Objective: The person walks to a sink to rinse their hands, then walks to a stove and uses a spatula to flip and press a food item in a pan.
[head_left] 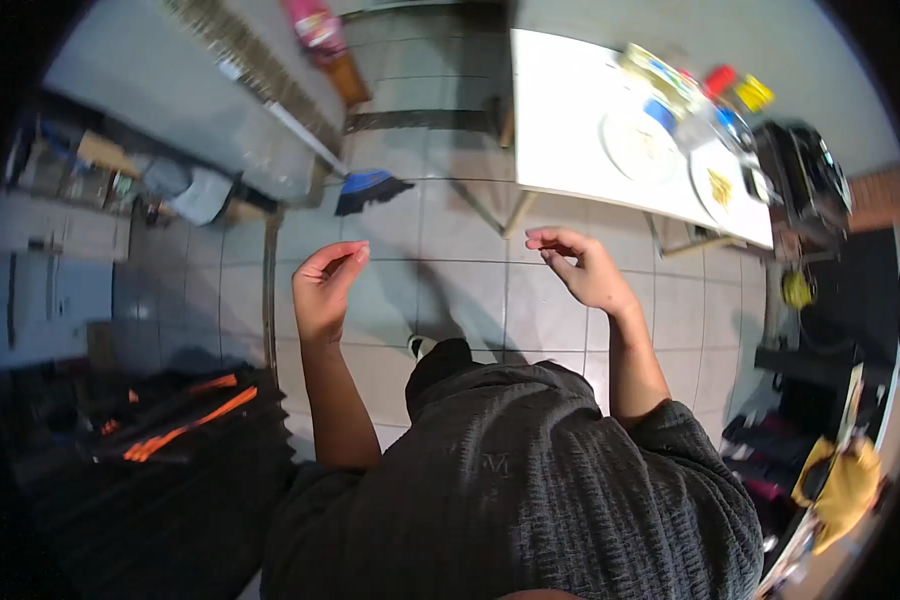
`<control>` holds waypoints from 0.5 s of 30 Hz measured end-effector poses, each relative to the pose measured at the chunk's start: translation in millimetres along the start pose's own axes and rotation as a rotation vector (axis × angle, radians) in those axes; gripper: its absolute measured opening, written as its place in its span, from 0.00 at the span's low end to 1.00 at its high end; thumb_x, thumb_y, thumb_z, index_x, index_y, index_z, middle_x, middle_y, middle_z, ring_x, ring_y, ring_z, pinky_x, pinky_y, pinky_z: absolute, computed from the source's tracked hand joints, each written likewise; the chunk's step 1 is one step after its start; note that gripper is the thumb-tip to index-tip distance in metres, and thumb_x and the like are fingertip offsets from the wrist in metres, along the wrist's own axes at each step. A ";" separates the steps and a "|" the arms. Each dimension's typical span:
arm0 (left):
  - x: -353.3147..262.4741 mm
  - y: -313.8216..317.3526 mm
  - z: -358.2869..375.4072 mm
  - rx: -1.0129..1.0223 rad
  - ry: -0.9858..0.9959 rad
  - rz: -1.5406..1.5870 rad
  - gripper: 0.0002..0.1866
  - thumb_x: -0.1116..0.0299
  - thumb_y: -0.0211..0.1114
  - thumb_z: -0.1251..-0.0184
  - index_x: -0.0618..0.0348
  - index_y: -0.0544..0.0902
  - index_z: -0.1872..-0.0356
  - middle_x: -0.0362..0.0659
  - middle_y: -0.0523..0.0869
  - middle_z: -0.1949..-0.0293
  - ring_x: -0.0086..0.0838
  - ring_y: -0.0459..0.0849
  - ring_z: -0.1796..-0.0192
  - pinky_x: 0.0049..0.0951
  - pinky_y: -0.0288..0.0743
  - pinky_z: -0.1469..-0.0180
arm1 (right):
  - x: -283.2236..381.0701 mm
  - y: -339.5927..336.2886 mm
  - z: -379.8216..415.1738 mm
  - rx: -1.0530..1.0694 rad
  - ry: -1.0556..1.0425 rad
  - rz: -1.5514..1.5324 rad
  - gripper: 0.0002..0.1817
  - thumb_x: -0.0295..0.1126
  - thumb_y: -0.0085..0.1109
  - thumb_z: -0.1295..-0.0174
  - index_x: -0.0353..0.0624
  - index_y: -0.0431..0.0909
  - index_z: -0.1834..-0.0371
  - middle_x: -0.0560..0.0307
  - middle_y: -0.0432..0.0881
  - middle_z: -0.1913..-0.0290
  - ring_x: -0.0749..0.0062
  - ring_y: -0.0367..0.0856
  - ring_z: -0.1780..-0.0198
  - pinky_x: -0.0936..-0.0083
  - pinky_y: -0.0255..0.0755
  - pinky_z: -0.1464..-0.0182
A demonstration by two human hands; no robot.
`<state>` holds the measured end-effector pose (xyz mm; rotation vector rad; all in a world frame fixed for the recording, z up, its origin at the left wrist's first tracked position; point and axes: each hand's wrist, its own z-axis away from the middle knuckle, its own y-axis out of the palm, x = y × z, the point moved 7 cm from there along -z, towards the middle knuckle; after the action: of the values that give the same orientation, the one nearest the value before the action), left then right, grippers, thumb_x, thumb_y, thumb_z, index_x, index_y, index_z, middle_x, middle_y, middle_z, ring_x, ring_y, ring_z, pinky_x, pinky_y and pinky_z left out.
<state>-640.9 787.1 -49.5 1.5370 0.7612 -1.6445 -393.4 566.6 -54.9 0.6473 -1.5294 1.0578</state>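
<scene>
My left hand [324, 294] is raised in mid-air over the tiled floor, its fingers curved and the thumb near the fingertips, with nothing visible between them. Opposite it, my right hand [588, 272] hangs in the air with bent fingers and the thumb a little apart, holding nothing. The two palms roughly face each other across a wide gap. Nearest to my right hand is the front edge of a white table [565, 120]. A broom [368, 190] with blue and black bristles stands beyond my left hand, touching neither.
On the table are a white plate [638, 146] and another plate [712, 182] with yellowish food. A black appliance [800, 175] is at the table's right. Dark cloth with orange stripes [190, 425] lies at left, and a yellow cloth bag [842, 490] at lower right.
</scene>
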 end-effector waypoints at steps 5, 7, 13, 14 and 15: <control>-8.5 181.5 20.6 0.176 -0.001 -0.045 0.08 0.77 0.66 0.39 0.66 0.83 0.59 0.45 0.86 0.59 0.24 0.83 0.59 0.21 0.74 0.54 | 11.8 -157.8 143.1 -0.079 0.195 0.258 0.20 0.37 0.59 0.36 0.36 0.76 0.45 0.47 0.82 0.49 0.64 0.80 0.47 0.70 0.70 0.42; -5.2 248.7 31.7 0.288 -0.003 0.010 0.08 0.76 0.65 0.38 0.66 0.83 0.58 0.45 0.86 0.59 0.25 0.83 0.59 0.22 0.73 0.56 | 52.7 -215.3 191.9 -0.116 -0.022 0.207 0.21 0.37 0.59 0.36 0.35 0.76 0.45 0.44 0.81 0.48 0.59 0.79 0.45 0.67 0.69 0.41; 7.4 454.6 57.1 0.634 -0.085 0.168 0.10 0.71 0.58 0.31 0.67 0.80 0.55 0.48 0.85 0.57 0.28 0.83 0.58 0.24 0.72 0.57 | -98.1 -367.9 285.8 -0.145 -0.065 -0.903 0.25 0.39 0.61 0.39 0.33 0.73 0.43 0.38 0.78 0.45 0.49 0.74 0.40 0.58 0.66 0.37; 10.5 480.8 59.5 0.663 -0.103 0.133 0.10 0.70 0.57 0.31 0.67 0.80 0.57 0.47 0.84 0.59 0.28 0.82 0.60 0.24 0.72 0.58 | -145.8 -381.8 298.1 -0.230 0.284 -1.031 0.27 0.41 0.62 0.40 0.32 0.73 0.44 0.37 0.77 0.44 0.49 0.74 0.40 0.57 0.66 0.37; 15.0 506.7 61.7 0.688 -0.121 0.098 0.10 0.70 0.57 0.30 0.67 0.79 0.59 0.46 0.83 0.61 0.27 0.80 0.61 0.24 0.72 0.58 | -149.1 -397.3 303.5 -0.249 0.275 -1.031 0.27 0.41 0.62 0.40 0.32 0.73 0.44 0.37 0.77 0.44 0.49 0.74 0.40 0.57 0.66 0.37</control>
<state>-251.1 458.1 -24.2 1.8631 0.0328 -2.0172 -163.4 99.3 -84.6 0.9128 -0.8524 0.1497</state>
